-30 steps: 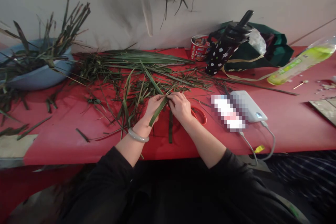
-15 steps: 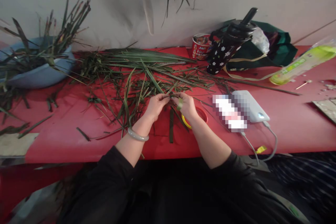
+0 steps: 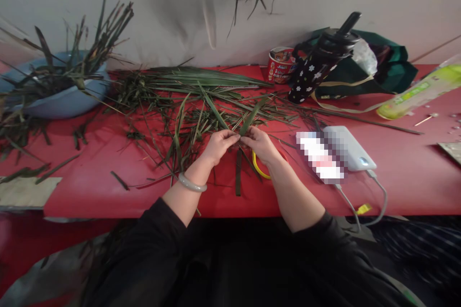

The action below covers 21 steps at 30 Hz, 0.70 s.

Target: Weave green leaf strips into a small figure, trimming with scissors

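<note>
Over the middle of the red table my left hand (image 3: pixel 219 146) and my right hand (image 3: pixel 260 145) meet fingertip to fingertip, both closed in a pinch. Between them is a flat green leaf strip (image 3: pixel 252 117), one end slanting up and away above my right fingers. Below the fingertips a darker leaf strip (image 3: pixel 238 172) hangs or lies; I cannot tell whether it joins the held one. The part inside the fingers is hidden. A yellow ring-shaped object (image 3: pixel 260 168), perhaps a tape roll, lies partly behind my right wrist. Loose cut leaves (image 3: pixel 194 124) are heaped just beyond my hands.
A blue basin (image 3: pixel 68 100) of leaf stalks stands left, with long green leaves (image 3: pixel 201 78) along the wall. To the right are a red paper tub (image 3: pixel 279 69), a black flowered tumbler (image 3: pixel 313 72), a green bag (image 3: pixel 396 67), a blurred-out device (image 3: pixel 320 158) and a cabled power bank (image 3: pixel 349 148).
The green leaf strip, which was folded down near my right fingers, now points up and away from them. The whole view has shifted slightly. Both hands stay pinched together.
</note>
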Available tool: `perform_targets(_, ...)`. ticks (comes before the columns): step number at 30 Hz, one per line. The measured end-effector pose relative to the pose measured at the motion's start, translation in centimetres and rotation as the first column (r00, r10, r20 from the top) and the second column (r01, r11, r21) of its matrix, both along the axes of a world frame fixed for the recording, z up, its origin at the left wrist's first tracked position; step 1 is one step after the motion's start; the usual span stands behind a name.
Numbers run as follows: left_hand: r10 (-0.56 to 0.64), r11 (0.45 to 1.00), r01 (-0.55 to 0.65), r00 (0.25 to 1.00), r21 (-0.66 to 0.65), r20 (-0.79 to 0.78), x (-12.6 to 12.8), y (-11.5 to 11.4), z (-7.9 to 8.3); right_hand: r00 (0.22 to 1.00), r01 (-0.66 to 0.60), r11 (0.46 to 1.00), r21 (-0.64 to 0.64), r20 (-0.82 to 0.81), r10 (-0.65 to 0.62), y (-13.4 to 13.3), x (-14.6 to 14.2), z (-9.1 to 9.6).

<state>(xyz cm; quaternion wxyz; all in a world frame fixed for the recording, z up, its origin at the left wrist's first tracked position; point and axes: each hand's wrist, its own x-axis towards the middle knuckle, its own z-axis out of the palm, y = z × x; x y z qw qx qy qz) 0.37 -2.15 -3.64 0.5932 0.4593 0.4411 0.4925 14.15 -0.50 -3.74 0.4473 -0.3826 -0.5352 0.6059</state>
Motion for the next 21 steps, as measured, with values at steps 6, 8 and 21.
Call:
perform_targets(6,0.047,0.998,-0.046,0.999,0.037,-0.021,-0.14,0.17,-0.2,0.999,-0.012,1.0,-0.011,-0.042,0.011,-0.1,-0.25,-0.14)
perform_targets(8,0.026,0.999,-0.025,0.999,0.031,-0.02,-0.13,0.19,-0.29,0.999,-0.003,1.0,-0.012,-0.033,0.002,-0.1,-0.27,-0.21)
perform_targets(21,0.043,0.999,-0.043,0.999,0.016,-0.013,-0.04,0.21,-0.26,0.997,-0.068,0.998,-0.006,-0.044,0.067,-0.15,-0.23,-0.23)
